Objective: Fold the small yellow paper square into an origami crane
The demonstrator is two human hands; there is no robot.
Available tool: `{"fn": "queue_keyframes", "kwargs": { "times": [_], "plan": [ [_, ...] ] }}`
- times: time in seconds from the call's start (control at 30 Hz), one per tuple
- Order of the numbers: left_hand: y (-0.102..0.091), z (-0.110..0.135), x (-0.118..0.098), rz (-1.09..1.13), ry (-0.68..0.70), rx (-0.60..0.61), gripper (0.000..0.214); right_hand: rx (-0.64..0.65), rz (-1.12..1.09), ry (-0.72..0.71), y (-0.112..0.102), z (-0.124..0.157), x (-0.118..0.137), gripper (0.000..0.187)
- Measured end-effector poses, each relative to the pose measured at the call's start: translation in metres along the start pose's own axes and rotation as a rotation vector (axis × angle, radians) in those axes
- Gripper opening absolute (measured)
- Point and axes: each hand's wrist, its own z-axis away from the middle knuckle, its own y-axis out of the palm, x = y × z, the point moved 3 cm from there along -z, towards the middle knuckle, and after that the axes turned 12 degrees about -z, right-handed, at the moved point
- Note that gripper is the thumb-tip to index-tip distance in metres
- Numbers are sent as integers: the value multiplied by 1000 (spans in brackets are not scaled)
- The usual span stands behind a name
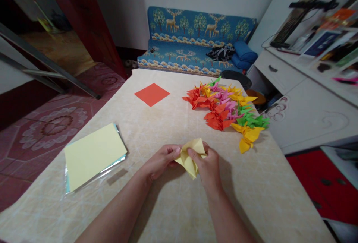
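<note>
A partly folded yellow paper (190, 157) is held just above the table (167, 123) between both hands. My left hand (159, 161) pinches its left edge with closed fingers. My right hand (208, 164) grips the right side, thumb pressed on the fold. A pile of several folded paper cranes (226, 110) in red, yellow, pink and green lies beyond my right hand. A flat red paper square (151, 94) lies farther back at the middle.
A stack of pale yellow sheets in a clear wrapper (93, 155) sits at the left of the table. A blue patterned sofa (195, 45) stands behind the table. White cabinets (304, 105) line the right side. Red patterned floor tiles (53, 123) show at the left.
</note>
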Motion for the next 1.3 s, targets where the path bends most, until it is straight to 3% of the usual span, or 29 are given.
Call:
{"fn": "queue_keyframes", "kwargs": {
  "times": [0.4, 1.3],
  "plan": [
    [5, -3, 1, -25, 27, 1, 36, 51, -16, -52, 1, -1, 0, 20],
    [4, -6, 5, -231, 61, -235, 39, 88, -10, 19, 2, 1, -6, 26]
  ]
}}
